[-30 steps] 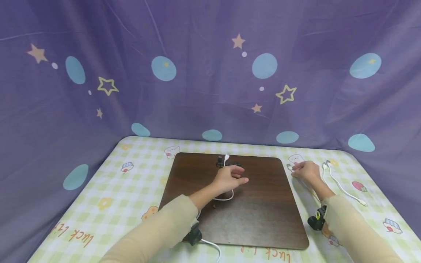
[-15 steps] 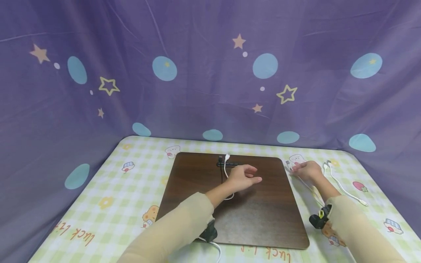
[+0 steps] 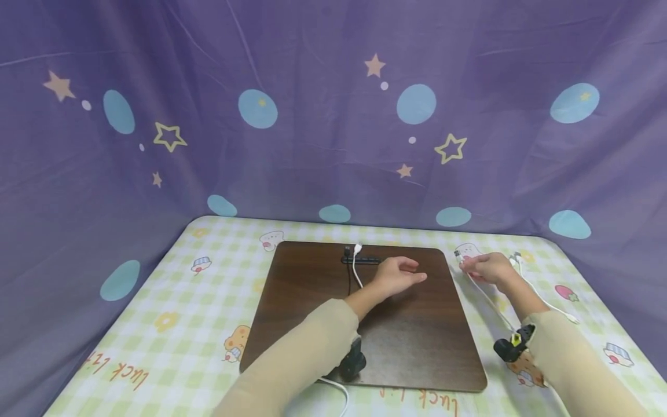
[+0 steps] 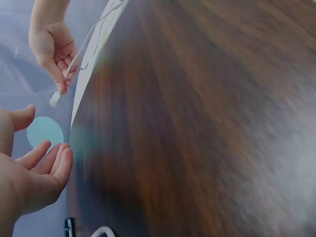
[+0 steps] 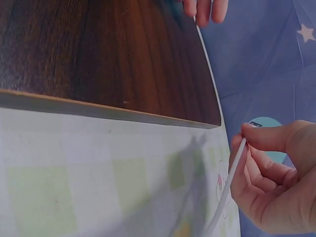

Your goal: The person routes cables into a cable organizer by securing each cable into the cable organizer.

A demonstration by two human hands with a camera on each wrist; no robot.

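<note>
Between thumb and fingertips my right hand pinches a white USB cable just behind its plug. It is raised beside the right edge of a brown wooden board, and the cable trails down toward the wrist. My left hand hovers over the board with fingers relaxed and bent, holding nothing. Just left of it, a black cable holder strip lies near the board's far edge. A black cable and a white cable sit at the strip's left end.
More white cables lie on the checked tablecloth at the right, partly behind my right arm. A white cable end hangs over the board's near edge. A purple curtain stands behind the table.
My left hand has moved right across the board, uncovering the strip. My right hand, previously low at the cable, has lifted its plug end slightly off the cloth.
</note>
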